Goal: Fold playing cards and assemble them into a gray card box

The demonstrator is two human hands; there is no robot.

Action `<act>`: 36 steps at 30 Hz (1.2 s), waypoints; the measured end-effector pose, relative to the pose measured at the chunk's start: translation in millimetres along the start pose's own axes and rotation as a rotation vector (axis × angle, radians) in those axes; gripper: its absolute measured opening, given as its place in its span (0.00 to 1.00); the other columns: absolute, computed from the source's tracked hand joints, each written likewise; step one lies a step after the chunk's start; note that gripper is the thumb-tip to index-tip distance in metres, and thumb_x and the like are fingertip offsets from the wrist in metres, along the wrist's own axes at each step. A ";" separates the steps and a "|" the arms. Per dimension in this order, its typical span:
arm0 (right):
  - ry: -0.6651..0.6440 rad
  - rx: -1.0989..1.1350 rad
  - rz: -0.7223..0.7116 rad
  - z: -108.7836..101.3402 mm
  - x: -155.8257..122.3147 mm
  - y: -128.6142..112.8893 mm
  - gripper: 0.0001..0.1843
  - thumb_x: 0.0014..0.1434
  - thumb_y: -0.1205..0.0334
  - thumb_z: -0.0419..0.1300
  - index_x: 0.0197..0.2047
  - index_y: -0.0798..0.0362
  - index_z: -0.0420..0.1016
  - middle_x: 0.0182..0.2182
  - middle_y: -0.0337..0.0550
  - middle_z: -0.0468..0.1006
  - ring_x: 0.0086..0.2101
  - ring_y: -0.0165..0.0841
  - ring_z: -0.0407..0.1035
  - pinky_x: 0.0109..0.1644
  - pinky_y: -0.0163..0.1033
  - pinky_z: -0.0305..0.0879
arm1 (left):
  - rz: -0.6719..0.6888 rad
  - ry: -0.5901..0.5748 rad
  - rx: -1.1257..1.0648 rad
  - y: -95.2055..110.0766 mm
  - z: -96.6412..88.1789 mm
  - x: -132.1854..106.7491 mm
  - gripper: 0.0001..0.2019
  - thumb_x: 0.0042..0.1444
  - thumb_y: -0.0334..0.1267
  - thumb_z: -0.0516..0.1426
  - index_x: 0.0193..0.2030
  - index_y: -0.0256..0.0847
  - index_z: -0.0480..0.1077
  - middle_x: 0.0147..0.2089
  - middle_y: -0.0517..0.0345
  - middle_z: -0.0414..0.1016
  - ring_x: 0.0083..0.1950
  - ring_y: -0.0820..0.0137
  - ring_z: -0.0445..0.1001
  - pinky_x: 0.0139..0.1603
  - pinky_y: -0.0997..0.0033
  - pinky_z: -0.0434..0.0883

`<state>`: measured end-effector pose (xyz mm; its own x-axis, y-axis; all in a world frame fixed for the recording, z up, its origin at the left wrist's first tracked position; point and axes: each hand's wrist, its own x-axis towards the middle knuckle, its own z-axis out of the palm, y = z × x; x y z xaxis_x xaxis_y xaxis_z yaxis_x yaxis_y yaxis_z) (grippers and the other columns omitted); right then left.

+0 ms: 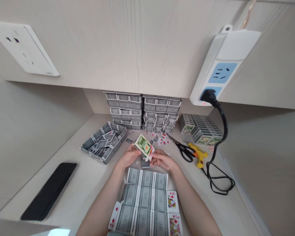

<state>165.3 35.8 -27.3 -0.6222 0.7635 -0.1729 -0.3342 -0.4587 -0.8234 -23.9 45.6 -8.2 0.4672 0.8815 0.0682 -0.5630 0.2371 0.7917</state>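
Observation:
Both my hands meet over the middle of the desk around a small green and white card box. My left hand grips its left side with curled fingers. My right hand pinches its lower right end, where red and white shows. Below my hands lies a grid of face-down grey-backed playing card decks, with a few face-up cards at its right and left edges.
Stacks of grey card packs stand at the back. A tray of grey cards sits left, boxed decks right. Scissors, a yellow glue gun with black cable, a phone and a power strip are around.

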 end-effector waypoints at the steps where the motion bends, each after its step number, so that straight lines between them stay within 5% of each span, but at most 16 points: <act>1: -0.001 -0.005 0.001 -0.3 0.1 0.5 0.12 0.50 0.58 0.61 0.32 0.61 0.69 0.22 0.43 0.76 0.22 0.29 0.72 0.27 0.32 0.68 | -0.003 0.000 0.007 0.0 0.8 0.2 0.18 0.38 0.30 0.63 0.40 0.35 0.71 0.39 0.51 0.75 0.40 0.63 0.72 0.45 0.64 0.64; 6: 0.014 -0.021 0.016 -4.2 1.3 3.7 0.15 0.50 0.55 0.60 0.28 0.62 0.71 0.17 0.41 0.74 0.15 0.26 0.67 0.18 0.29 0.62 | -0.034 -0.009 0.019 -1.5 6.7 1.6 0.21 0.37 0.30 0.64 0.42 0.37 0.70 0.42 0.51 0.74 0.44 0.62 0.72 0.47 0.65 0.63; 13: 0.087 0.049 -0.024 -4.6 3.7 2.4 0.14 0.49 0.56 0.61 0.24 0.60 0.70 0.12 0.36 0.69 0.09 0.20 0.54 0.09 0.27 0.42 | -0.037 0.042 -0.033 -5.5 7.3 3.1 0.17 0.38 0.28 0.63 0.39 0.35 0.70 0.40 0.52 0.75 0.44 0.63 0.72 0.51 0.63 0.62; 22: 0.071 0.108 -0.013 1.7 0.3 -3.7 0.14 0.48 0.56 0.61 0.24 0.59 0.69 0.09 0.32 0.64 0.09 0.20 0.52 0.10 0.26 0.42 | 0.078 0.143 -0.118 -4.2 -3.7 6.9 0.16 0.42 0.30 0.61 0.40 0.37 0.69 0.41 0.54 0.75 0.45 0.65 0.72 0.48 0.66 0.64; 30: 0.091 -0.030 0.068 -1.5 -1.7 -0.8 0.19 0.50 0.48 0.57 0.26 0.59 0.70 0.11 0.34 0.67 0.08 0.20 0.53 0.08 0.27 0.39 | -0.017 0.075 -0.084 -5.1 -1.1 4.3 0.15 0.43 0.28 0.60 0.41 0.35 0.69 0.43 0.50 0.74 0.47 0.62 0.70 0.49 0.64 0.64; 36: 0.127 -0.032 0.078 -0.6 -2.1 -3.6 0.19 0.48 0.49 0.59 0.25 0.60 0.70 0.10 0.34 0.66 0.08 0.19 0.53 0.08 0.26 0.38 | 0.107 0.200 -0.165 -6.2 -5.2 8.1 0.15 0.41 0.27 0.60 0.39 0.37 0.70 0.40 0.54 0.75 0.42 0.66 0.73 0.45 0.67 0.65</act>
<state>168.1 36.1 -24.3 -0.5500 0.7785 -0.3024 -0.2640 -0.5056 -0.8214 -20.2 53.4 -15.7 0.2644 0.9643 0.0116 -0.7127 0.1873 0.6760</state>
